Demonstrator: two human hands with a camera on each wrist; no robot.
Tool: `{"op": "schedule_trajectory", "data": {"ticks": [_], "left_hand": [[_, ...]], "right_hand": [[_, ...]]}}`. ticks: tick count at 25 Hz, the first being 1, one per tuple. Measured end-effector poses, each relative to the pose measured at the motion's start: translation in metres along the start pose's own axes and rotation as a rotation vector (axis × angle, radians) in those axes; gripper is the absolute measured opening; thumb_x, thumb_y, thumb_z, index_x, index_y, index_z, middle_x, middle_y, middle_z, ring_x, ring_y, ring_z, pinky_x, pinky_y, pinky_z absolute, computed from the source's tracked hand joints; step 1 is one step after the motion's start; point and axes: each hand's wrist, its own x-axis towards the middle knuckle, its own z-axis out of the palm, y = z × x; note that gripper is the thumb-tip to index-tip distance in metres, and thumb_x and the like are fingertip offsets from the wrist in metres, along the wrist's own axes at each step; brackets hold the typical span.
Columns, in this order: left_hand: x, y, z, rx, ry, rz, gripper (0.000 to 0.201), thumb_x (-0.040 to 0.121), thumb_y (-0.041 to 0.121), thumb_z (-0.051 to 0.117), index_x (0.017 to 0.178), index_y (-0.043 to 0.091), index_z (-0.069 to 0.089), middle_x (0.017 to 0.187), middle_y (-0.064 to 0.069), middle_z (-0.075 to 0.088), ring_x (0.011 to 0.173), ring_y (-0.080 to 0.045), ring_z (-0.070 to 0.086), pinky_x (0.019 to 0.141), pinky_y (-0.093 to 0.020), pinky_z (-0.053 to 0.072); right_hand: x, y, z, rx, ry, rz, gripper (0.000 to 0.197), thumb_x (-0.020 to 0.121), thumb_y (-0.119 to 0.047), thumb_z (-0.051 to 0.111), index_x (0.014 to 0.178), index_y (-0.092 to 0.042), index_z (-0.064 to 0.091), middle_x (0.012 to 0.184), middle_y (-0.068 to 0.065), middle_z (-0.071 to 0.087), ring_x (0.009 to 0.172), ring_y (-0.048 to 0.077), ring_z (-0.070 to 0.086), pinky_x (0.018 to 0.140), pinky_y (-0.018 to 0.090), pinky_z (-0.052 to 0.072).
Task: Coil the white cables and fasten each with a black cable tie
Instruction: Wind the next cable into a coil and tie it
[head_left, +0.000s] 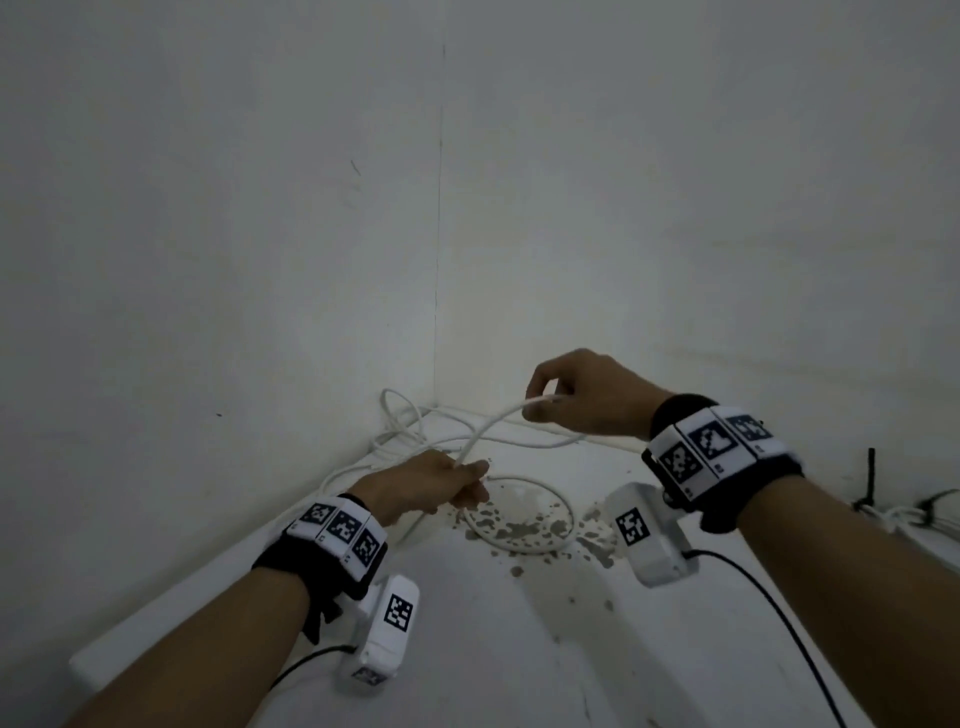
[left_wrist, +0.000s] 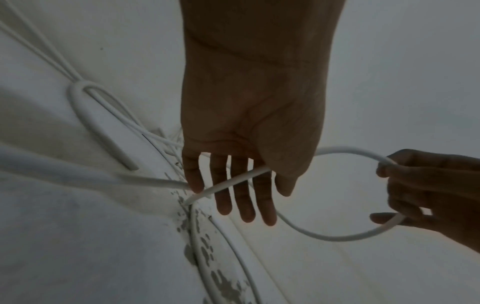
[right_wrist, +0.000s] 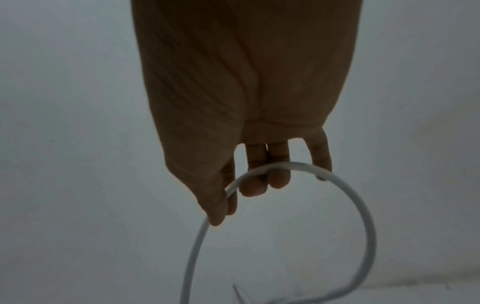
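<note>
Both hands' grip bends the smooth round white cable (head_left: 485, 428) into a loop.

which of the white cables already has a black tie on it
The bundle at the far right edge; the cable held in both hands has no tie on it.

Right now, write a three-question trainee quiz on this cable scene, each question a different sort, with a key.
1. True or false: both hands hold the same white cable.
2. Which hand is raised higher? A) left hand B) right hand
3. Fill in: the bundle at the table's right edge is fastened with a ____ tie.

Key: 1 true; 2 B; 3 black
</note>
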Motion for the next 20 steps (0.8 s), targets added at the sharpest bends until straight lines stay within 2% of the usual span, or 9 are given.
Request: {"op": "schedule_trajectory", "data": {"ticks": [3,4,6,10,11,13,16,18,20], "left_hand": [[0.003,0.022,-0.001,-0.279,0.112,0.023,0.051,0.100,0.050,0.045,0.065,0.015,0.058,0.072,-0.008,0.070,0.080,-0.022,0.069,0.080,-0.033,0.048],[0.002,0.032,-0.002,-0.425,0.131,0.042,0.051,0.100,0.047,0.047,0.059,0.017,0.048,0.058,-0.005,0.056,0.063,-0.022,0.062,0.074,-0.031,0.049],[0.000,0.047,-0.005,-0.653,0.121,0.083,0.053,0.099,0.042,0.053,0.055,0.021,0.032,0.051,0.002,0.028,0.045,-0.015,0.035,0.062,-0.027,0.043],[-0.013,0.085,-0.014,-0.858,0.012,0.189,0.059,0.097,0.034,0.057,0.048,0.023,0.027,0.047,0.004,0.018,0.041,-0.010,0.015,0.044,-0.023,0.019],[-0.017,0.095,-0.016,-0.889,0.009,0.218,0.059,0.096,0.033,0.058,0.047,0.024,0.027,0.045,0.005,0.018,0.040,-0.010,0.014,0.043,-0.023,0.015],[-0.022,0.116,-0.018,-0.919,0.052,0.268,0.060,0.094,0.034,0.062,0.045,0.025,0.027,0.045,0.006,0.017,0.040,-0.009,0.012,0.044,-0.024,0.011],[-0.020,0.137,-0.015,-0.805,0.126,0.264,0.058,0.089,0.040,0.068,0.048,0.027,0.028,0.050,0.007,0.016,0.044,-0.011,0.012,0.048,-0.027,0.011],[-0.016,0.143,-0.008,-0.727,0.154,0.196,0.057,0.085,0.045,0.071,0.053,0.028,0.027,0.053,0.006,0.015,0.046,-0.012,0.012,0.051,-0.028,0.013],[-0.014,0.149,0.001,-0.723,0.132,0.110,0.057,0.080,0.048,0.072,0.056,0.028,0.025,0.055,0.006,0.014,0.048,-0.014,0.012,0.051,-0.028,0.018]], "right_hand": [[-0.005,-0.014,-0.035,0.017,0.102,-0.016,0.011,0.087,-0.036,0.073,0.087,-0.025,0.073,0.071,-0.006,0.063,0.062,0.002,0.054,0.056,0.018,0.036],[-0.007,-0.017,-0.045,0.018,0.127,-0.020,0.010,0.088,-0.035,0.072,0.086,-0.025,0.074,0.071,-0.006,0.063,0.062,0.002,0.055,0.056,0.018,0.036],[-0.012,-0.025,-0.063,-0.010,0.164,-0.024,0.004,0.089,-0.029,0.071,0.087,-0.026,0.073,0.073,-0.006,0.062,0.066,0.006,0.056,0.056,0.019,0.037],[-0.021,-0.028,-0.113,-0.199,0.299,-0.002,0.007,0.090,-0.024,0.070,0.097,-0.022,0.071,0.089,-0.003,0.056,0.083,0.016,0.057,0.071,0.024,0.041],[-0.021,-0.021,-0.125,-0.219,0.366,0.044,0.011,0.089,-0.030,0.071,0.093,-0.020,0.070,0.092,0.000,0.059,0.085,0.019,0.059,0.071,0.025,0.042],[-0.026,0.002,-0.143,-0.207,0.494,0.237,0.041,0.088,-0.054,0.067,0.085,-0.013,0.068,0.088,0.008,0.066,0.084,0.028,0.063,0.065,0.027,0.042],[-0.047,0.033,-0.145,0.216,0.561,0.513,0.077,0.083,-0.078,0.051,0.098,-0.004,0.070,0.095,0.012,0.074,0.079,0.026,0.066,0.059,0.029,0.042],[-0.061,0.038,-0.144,0.605,0.548,0.600,0.084,0.071,-0.085,0.058,0.104,-0.008,0.063,0.091,0.006,0.071,0.070,0.021,0.066,0.058,0.032,0.042],[-0.069,0.037,-0.151,0.755,0.592,0.605,0.078,0.060,-0.082,0.071,0.094,-0.013,0.058,0.075,0.001,0.055,0.060,0.018,0.054,0.056,0.032,0.041]]}}
